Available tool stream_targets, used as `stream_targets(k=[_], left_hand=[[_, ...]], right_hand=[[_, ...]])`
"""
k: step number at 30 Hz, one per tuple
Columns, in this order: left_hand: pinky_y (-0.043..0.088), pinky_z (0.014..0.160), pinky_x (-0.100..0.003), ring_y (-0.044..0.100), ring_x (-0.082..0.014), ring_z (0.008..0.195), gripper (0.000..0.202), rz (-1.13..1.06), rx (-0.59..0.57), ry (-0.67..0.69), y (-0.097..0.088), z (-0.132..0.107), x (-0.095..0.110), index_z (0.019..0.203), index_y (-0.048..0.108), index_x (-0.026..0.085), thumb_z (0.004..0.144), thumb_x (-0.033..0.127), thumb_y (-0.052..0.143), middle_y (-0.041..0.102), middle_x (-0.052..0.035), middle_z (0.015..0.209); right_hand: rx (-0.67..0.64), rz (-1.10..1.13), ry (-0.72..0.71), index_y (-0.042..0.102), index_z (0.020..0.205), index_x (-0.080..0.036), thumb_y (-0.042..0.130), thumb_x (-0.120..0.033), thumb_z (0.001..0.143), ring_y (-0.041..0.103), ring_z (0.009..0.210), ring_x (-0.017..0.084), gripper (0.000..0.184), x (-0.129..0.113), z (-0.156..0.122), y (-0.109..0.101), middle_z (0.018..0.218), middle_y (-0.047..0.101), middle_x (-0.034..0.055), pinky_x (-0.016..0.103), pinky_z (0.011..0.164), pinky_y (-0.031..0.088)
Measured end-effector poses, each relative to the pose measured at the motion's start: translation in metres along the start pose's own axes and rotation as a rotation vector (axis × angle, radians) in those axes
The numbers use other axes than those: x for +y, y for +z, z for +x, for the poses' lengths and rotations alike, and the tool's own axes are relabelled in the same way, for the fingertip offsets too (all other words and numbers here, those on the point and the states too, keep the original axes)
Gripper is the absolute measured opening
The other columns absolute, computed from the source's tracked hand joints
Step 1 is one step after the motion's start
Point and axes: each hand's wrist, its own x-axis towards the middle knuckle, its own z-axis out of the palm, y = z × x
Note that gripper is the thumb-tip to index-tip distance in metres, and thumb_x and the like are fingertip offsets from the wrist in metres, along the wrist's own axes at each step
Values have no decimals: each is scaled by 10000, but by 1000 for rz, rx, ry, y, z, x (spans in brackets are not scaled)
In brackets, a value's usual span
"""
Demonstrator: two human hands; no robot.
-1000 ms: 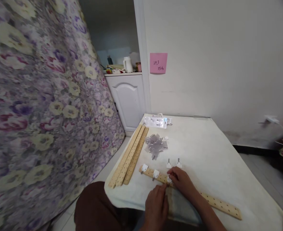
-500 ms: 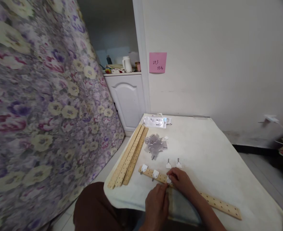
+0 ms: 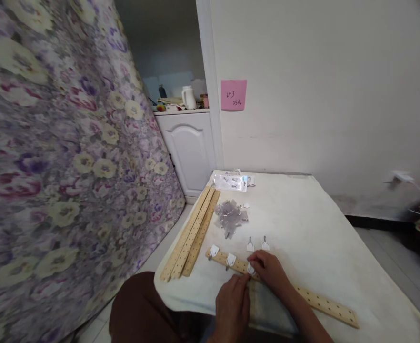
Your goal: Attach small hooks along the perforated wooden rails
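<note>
Right hand (image 3: 270,269): is pinching a white hook (image 3: 251,270) on the wooden strip (image 3: 326,305).
Left hand (image 3: 232,301): is curling, touching the hook's lower end; grip not discernible.

pale wooden strip (image 3: 326,306), hole-dotted, flat, slantwise; three white-backed hooks (image 3: 250,268) spaced along its left half

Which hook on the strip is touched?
The third white hook from the left on the perforated wooden strip; fingers of the right hand touch it, the first two sit untouched.
</note>
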Motion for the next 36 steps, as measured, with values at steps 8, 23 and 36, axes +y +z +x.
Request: stream_targets(k=[8, 23, 36], left_hand=[[517, 700, -309, 617, -191, 842, 345, 0, -9, 10, 1, 0, -2, 1198, 523, 210, 882, 164, 391, 640, -87, 946], [509, 656, -296, 616, -187, 795, 345, 18, 51, 24, 4, -1, -3, 1191, 535, 215, 874, 162, 412, 643, -72, 903], [538, 714, -295, 643, -184, 855, 296, 1, 48, -7, 5, 6, -3, 1176, 541, 219, 902, 208, 430, 658, -80, 970]], right_hand=[[8, -39, 8, 685, 780, -197, 491, -252, 778, 591, 741, 178, 202, 0, 0, 2, 768, 667, 36, 270, 699, 417], [41, -74, -13, 672, 780, -205, 483, -244, 800, 593, 764, 176, 193, -3, -2, 4, 782, 665, 34, 264, 711, 411], [54, -63, -14, 663, 789, -211, 478, -248, 804, 592, 785, 176, 189, -5, -6, 4, 797, 656, 30, 261, 713, 396]])
